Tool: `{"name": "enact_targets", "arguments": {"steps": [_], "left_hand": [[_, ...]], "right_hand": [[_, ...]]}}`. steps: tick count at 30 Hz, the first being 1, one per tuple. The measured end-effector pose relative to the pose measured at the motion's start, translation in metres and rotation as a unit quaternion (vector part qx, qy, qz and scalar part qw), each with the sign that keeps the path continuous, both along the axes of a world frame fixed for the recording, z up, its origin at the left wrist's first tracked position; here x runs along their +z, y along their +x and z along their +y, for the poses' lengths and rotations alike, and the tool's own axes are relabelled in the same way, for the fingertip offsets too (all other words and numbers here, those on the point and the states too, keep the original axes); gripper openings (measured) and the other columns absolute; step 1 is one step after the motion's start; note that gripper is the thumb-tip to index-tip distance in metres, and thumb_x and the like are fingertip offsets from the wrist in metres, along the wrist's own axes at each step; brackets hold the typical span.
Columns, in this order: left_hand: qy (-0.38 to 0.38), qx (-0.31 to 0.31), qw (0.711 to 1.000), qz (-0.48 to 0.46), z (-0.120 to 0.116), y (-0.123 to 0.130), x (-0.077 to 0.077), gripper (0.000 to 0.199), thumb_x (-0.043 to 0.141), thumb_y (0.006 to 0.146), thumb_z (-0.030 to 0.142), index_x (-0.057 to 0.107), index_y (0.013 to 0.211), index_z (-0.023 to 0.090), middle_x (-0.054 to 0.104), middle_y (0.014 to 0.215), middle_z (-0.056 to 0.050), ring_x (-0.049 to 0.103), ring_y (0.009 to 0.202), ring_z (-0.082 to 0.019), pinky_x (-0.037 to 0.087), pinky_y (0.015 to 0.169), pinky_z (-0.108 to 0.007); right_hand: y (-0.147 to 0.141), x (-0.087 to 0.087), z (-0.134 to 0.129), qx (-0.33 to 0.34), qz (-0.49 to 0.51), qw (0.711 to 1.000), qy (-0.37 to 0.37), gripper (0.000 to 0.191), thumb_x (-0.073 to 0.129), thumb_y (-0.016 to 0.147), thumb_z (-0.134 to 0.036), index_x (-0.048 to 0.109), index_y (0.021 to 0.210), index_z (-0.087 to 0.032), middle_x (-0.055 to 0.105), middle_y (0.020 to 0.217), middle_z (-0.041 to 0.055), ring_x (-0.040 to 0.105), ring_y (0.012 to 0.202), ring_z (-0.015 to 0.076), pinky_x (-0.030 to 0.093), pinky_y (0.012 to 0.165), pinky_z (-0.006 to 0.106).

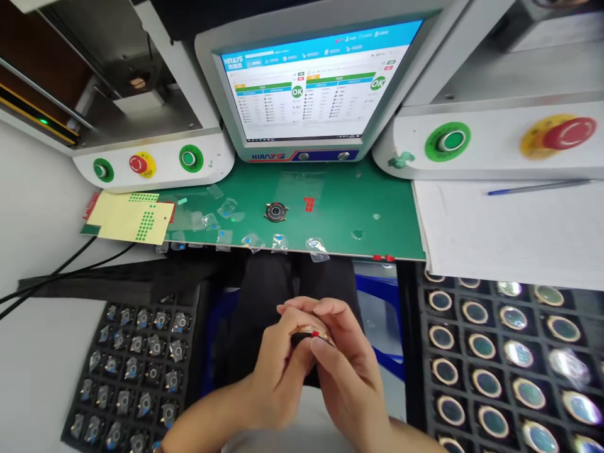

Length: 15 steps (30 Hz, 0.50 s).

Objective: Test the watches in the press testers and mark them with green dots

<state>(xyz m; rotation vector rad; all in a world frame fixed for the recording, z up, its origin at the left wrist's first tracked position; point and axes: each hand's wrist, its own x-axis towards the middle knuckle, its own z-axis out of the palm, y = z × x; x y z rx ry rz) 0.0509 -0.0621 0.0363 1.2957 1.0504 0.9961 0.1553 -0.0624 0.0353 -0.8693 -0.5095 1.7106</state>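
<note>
Above the lap, my left hand (283, 355) and my right hand (346, 358) meet around a small round watch part (302, 338). Its dark edge shows between the thumbs, with a red piece (315, 334) on it. Both hands have their fingers wrapped round the part and hide most of it. Farther forward, a round black watch back (276, 212) lies on the green mat (387, 217), untouched. Red stickers (309, 204) on a clear sheet lie to its right.
Clear film pieces (317, 247) line the mat's front edge. A yellow sticker card (153, 223) lies left. Trays of parts flank the lap: left tray (155, 372), right tray (507, 327). Behind stand a monitor (306, 94) and button panels; paper (509, 233) with a pen lies right.
</note>
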Motion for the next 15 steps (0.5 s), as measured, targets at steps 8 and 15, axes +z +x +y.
{"name": "enact_targets", "arguments": {"steps": [8,15], "left_hand": [[0.214,-0.011,0.970,0.118,0.002,0.001,-0.006,0.023,0.037,0.093,0.018,0.050,0.112,0.018,0.064,0.086,-0.007,0.064,0.077,-0.018,0.053,0.069,-0.027],[0.245,-0.032,0.959,0.140,0.001,0.004,-0.011,0.024,0.035,0.092,0.021,0.049,0.111,0.016,0.066,0.084,-0.008,0.064,0.071,-0.018,0.053,0.066,-0.028]], "right_hand": [[-0.007,0.008,0.001,-0.050,0.018,0.999,-0.009,0.022,0.055,0.080,-0.020,0.069,0.094,-0.028,0.070,0.086,0.0007,0.069,0.084,0.0177,0.058,0.073,0.029],[-0.006,0.009,-0.002,-0.070,0.019,0.997,-0.013,0.026,0.053,0.079,-0.021,0.073,0.093,-0.030,0.068,0.083,0.0018,0.069,0.079,0.0205,0.060,0.070,0.034]]}}
